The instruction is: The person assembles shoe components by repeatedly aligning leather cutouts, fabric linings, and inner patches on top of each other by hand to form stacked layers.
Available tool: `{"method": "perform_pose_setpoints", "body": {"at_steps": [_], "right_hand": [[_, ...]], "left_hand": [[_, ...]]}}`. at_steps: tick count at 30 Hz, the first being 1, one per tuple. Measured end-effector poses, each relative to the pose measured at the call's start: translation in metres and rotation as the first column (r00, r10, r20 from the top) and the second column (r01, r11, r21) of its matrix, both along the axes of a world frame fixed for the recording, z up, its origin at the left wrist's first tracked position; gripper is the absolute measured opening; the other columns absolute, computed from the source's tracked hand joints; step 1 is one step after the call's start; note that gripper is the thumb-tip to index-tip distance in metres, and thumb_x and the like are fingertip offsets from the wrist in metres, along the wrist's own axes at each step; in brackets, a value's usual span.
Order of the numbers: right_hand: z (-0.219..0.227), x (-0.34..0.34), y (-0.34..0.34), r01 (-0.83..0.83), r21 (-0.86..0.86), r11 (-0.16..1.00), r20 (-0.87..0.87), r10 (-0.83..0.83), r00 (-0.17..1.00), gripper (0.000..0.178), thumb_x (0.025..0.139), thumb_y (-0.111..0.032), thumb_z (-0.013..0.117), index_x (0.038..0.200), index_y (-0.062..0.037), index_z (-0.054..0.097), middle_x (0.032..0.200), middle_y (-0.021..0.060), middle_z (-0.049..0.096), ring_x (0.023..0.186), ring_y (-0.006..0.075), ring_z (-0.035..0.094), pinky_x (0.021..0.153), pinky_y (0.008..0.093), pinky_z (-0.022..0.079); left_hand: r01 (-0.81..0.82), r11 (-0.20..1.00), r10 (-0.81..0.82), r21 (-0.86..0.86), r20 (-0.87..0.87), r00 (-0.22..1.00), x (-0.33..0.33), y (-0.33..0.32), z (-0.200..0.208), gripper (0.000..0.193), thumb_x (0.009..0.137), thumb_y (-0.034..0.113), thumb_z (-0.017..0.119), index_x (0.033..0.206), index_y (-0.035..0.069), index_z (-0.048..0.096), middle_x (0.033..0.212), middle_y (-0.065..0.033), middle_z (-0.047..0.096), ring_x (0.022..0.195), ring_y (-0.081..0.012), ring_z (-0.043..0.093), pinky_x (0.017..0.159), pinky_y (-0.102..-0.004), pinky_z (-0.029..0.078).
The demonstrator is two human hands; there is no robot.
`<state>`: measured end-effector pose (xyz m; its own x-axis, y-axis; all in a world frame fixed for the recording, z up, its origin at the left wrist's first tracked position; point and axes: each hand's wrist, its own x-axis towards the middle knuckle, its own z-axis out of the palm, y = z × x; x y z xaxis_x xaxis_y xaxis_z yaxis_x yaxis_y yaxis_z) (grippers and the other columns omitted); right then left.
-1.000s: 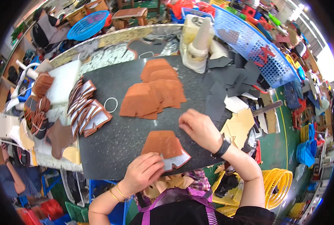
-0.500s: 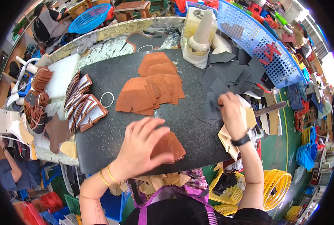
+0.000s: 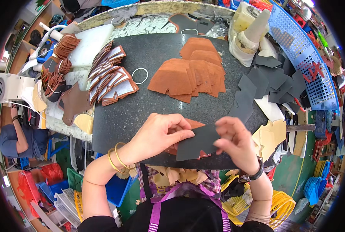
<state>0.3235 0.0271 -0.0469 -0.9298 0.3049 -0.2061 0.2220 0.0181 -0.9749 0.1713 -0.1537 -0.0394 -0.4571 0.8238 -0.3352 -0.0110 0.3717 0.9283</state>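
Observation:
My left hand [image 3: 159, 133] and my right hand [image 3: 235, 142] both hold a dark grey cut piece [image 3: 197, 143] flat over a brown leather piece [image 3: 192, 124] at the near edge of the black work slab [image 3: 149, 54]. The left fingers press its left side, the right fingers pinch its right edge. Only slivers of the brown piece show around the grey one. Farther back lies a fanned heap of brown leather pieces [image 3: 192, 69]. A pile of dark grey pieces [image 3: 265, 83] sits to the right of that heap.
Stacked white-lined brown pieces [image 3: 110, 77] and a white ring [image 3: 140, 75] lie at the slab's left. A cream cone-topped container [image 3: 250, 33] and a blue perforated basket [image 3: 304, 62] stand at the back right. Yellow cut pieces [image 3: 269, 135] lie beside my right hand. Another person [image 3: 13, 135] sits far left.
My right hand came back from the grey pile at the right with a dark grey piece. Both hands now hold it over the brown piece, which the left hand alone covered before.

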Motion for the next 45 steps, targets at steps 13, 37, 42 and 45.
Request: {"method": "perform_pose_setpoints", "body": {"at_steps": [13,37,42,45], "right_hand": [[-0.027,0.002,-0.017,-0.080,0.287,0.955,0.140,0.041,0.989,0.036,0.081,-0.004,0.072,0.110,-0.0022,0.051,0.068,0.0066,0.061,0.062,0.0129,0.066,0.057,0.0262,0.052],[-0.017,0.013,0.003,-0.128,0.615,0.778,0.045,0.128,0.991,0.032,0.080,-0.014,0.069,0.103,-0.0059,0.049,0.089,0.0127,0.061,0.077,0.0325,0.062,0.063,0.0405,0.051],[0.000,0.079,0.070,0.009,0.952,0.305,0.128,-0.425,0.896,0.021,0.075,-0.011,0.071,0.089,-0.0038,0.058,0.089,0.0121,0.060,0.085,0.0324,0.060,0.071,0.0414,0.049],[-0.007,0.104,0.081,0.009,0.956,0.294,0.183,-0.616,0.766,0.018,0.075,-0.010,0.071,0.086,-0.0030,0.059,0.086,0.0134,0.060,0.083,0.0329,0.060,0.071,0.0412,0.049]], "left_hand": [[0.317,0.948,-0.284,-0.014,-0.480,0.830,-0.017,0.003,-0.030,0.025,0.085,0.016,0.067,0.103,0.004,0.053,0.088,-0.0118,0.068,0.078,-0.0288,0.067,0.067,-0.0378,0.053],[0.406,0.905,-0.355,-0.125,-0.748,0.561,-0.007,0.014,-0.020,0.036,0.076,0.009,0.074,0.106,0.006,0.056,0.087,-0.0105,0.060,0.073,-0.0255,0.062,0.062,-0.0330,0.048],[0.211,0.977,-0.155,-0.021,-0.749,0.644,-0.011,0.000,-0.020,0.034,0.070,0.008,0.080,0.095,0.005,0.057,0.076,-0.0067,0.050,0.061,-0.0199,0.050,0.054,-0.0302,0.042],[0.157,0.983,-0.038,0.094,-0.734,0.678,-0.001,0.011,-0.015,0.026,0.073,0.007,0.079,0.089,0.005,0.058,0.075,-0.0063,0.051,0.058,-0.0179,0.050,0.051,-0.0285,0.040]]}}
